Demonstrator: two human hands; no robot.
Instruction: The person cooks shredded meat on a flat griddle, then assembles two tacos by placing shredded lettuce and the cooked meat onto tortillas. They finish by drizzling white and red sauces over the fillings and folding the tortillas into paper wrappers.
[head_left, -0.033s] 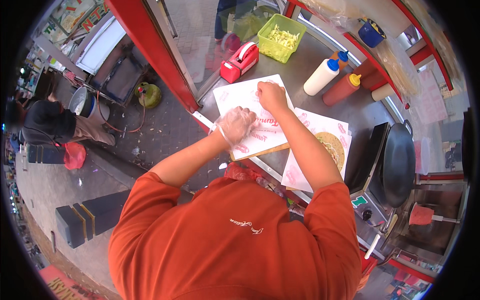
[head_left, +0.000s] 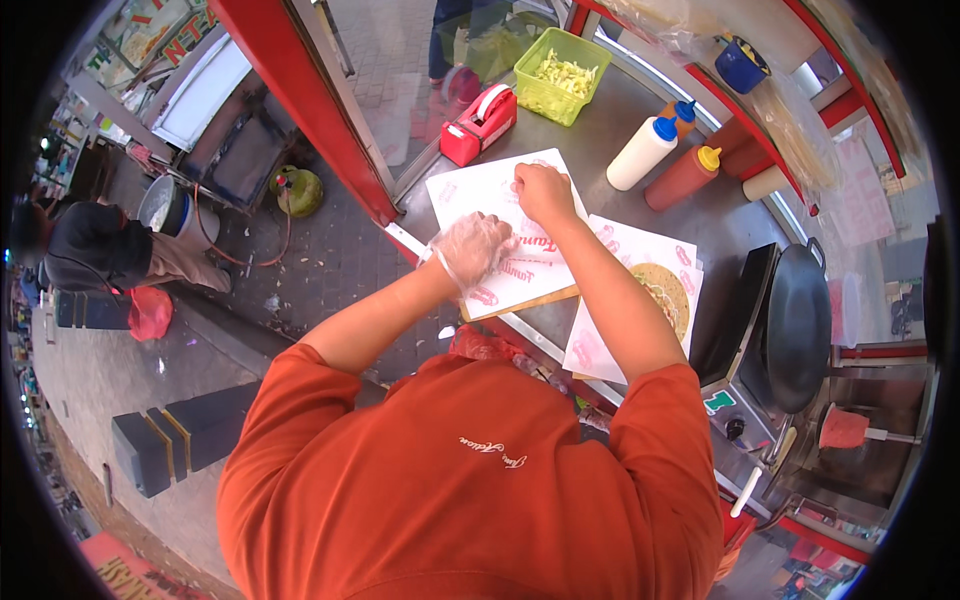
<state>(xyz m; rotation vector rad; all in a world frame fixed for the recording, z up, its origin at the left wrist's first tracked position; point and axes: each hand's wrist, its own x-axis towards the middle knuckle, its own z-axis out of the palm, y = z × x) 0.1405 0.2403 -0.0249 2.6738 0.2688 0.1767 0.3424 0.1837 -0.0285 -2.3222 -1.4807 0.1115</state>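
White wrapping paper with red print (head_left: 465,195) lies on the counter in front of me, a brown board edge (head_left: 540,302) showing beneath it. My left hand (head_left: 472,250), in a clear plastic glove, is closed at a fold of this paper. Bare and curled, my right hand (head_left: 545,195) presses its fingers together on the paper farther away. Whether anything lies inside the fold is hidden. Beside my right forearm, a round brown flatbread (head_left: 672,290) with pale shredded topping rests on a second printed sheet (head_left: 600,345); the forearm covers part of it.
A red tape dispenser (head_left: 480,128) and a green basket of shredded vegetables (head_left: 560,80) stand at the back. White (head_left: 640,155) and red (head_left: 685,178) squeeze bottles are right of them. At right is a stove with a dark round pan (head_left: 797,330). A red post (head_left: 300,110) rises at left.
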